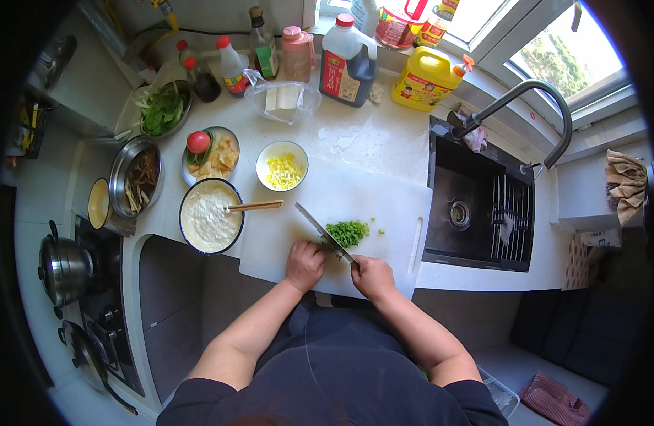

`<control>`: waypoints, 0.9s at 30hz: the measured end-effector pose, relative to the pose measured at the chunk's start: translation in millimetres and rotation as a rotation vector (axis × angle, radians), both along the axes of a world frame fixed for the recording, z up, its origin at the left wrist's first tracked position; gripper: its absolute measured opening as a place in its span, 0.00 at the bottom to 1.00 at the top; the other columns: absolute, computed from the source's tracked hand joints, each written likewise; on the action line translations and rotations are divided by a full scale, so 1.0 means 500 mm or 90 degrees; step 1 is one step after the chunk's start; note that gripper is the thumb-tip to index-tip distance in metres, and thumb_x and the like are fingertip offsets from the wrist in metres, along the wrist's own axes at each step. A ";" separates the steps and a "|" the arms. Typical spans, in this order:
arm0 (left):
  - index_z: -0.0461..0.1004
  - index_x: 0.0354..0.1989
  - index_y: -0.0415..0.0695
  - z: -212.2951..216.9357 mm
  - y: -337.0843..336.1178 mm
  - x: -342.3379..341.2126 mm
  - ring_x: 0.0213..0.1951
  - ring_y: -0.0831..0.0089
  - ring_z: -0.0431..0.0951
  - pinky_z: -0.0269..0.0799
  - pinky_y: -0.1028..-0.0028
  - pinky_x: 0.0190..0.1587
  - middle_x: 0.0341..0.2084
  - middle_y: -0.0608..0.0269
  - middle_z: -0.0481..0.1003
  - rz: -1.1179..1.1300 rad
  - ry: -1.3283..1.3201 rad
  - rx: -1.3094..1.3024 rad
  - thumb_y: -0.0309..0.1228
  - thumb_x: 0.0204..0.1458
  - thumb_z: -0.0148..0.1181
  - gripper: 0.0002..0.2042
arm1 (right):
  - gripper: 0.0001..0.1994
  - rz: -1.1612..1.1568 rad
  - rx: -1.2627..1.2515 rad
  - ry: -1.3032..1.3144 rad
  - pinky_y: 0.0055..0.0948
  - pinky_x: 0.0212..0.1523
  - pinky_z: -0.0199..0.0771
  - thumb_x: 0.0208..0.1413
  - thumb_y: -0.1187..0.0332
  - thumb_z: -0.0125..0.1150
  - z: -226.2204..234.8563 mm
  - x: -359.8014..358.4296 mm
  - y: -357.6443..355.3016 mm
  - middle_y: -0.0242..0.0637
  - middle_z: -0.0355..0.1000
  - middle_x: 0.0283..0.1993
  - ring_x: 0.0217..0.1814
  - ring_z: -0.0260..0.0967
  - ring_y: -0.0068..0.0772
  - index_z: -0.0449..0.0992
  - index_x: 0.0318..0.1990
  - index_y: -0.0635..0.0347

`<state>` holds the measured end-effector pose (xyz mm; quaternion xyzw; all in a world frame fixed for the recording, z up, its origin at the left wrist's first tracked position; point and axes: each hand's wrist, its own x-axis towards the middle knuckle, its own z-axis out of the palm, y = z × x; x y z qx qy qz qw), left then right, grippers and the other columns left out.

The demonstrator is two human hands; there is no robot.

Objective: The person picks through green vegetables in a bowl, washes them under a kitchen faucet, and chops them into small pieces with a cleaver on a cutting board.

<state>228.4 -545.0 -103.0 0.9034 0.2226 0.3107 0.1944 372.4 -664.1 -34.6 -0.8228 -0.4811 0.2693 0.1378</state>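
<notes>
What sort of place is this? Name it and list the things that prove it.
Most likely a home kitchen: a black sink with a curved tap, a stove with pots, and a white cutting board where the right hand holds a knife.

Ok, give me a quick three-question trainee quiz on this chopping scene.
1. True or false: the right hand holds the broad steel cleaver by its handle.
2. What lies across the dark-rimmed round bowl of white batter? A) spoon B) wooden chopsticks C) whisk
3. Fill in: the pile of chopped green vegetable lies on the white rectangular ____.

Key: 1 true; 2 B; 3 cutting board. The left hand rests on the board beside the blade.
</notes>
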 end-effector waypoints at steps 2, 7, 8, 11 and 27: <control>0.76 0.24 0.48 0.005 -0.002 -0.001 0.32 0.63 0.71 0.66 0.65 0.36 0.25 0.65 0.72 -0.001 0.000 0.001 0.26 0.37 0.57 0.05 | 0.09 0.001 0.016 -0.013 0.47 0.33 0.74 0.53 0.66 0.53 0.010 0.002 -0.016 0.45 0.75 0.27 0.29 0.73 0.51 0.79 0.37 0.51; 0.76 0.23 0.48 0.000 0.002 -0.004 0.31 0.64 0.72 0.66 0.65 0.36 0.23 0.66 0.73 -0.001 0.012 -0.002 0.25 0.37 0.58 0.04 | 0.09 0.022 -0.023 -0.022 0.47 0.33 0.74 0.52 0.67 0.53 0.021 -0.005 -0.024 0.46 0.75 0.28 0.30 0.73 0.51 0.79 0.37 0.51; 0.75 0.23 0.48 0.001 0.003 -0.004 0.31 0.64 0.72 0.66 0.65 0.36 0.23 0.66 0.73 -0.002 0.011 -0.001 0.25 0.36 0.58 0.04 | 0.09 0.021 -0.025 -0.021 0.47 0.33 0.74 0.52 0.67 0.53 0.014 -0.009 -0.021 0.46 0.75 0.28 0.30 0.73 0.51 0.79 0.37 0.51; 0.75 0.22 0.48 -0.001 0.004 -0.003 0.31 0.64 0.71 0.66 0.65 0.36 0.23 0.65 0.73 -0.001 -0.001 -0.005 0.25 0.36 0.60 0.03 | 0.12 0.026 -0.077 -0.012 0.45 0.37 0.75 0.52 0.66 0.51 0.002 -0.012 0.003 0.45 0.76 0.31 0.34 0.74 0.50 0.79 0.42 0.51; 0.76 0.23 0.49 0.003 0.007 -0.011 0.33 0.63 0.70 0.64 0.64 0.37 0.24 0.65 0.71 0.027 0.008 -0.026 0.29 0.38 0.63 0.03 | 0.09 0.010 -0.022 -0.005 0.47 0.33 0.74 0.52 0.66 0.54 -0.002 -0.016 0.008 0.46 0.74 0.26 0.29 0.73 0.52 0.79 0.38 0.51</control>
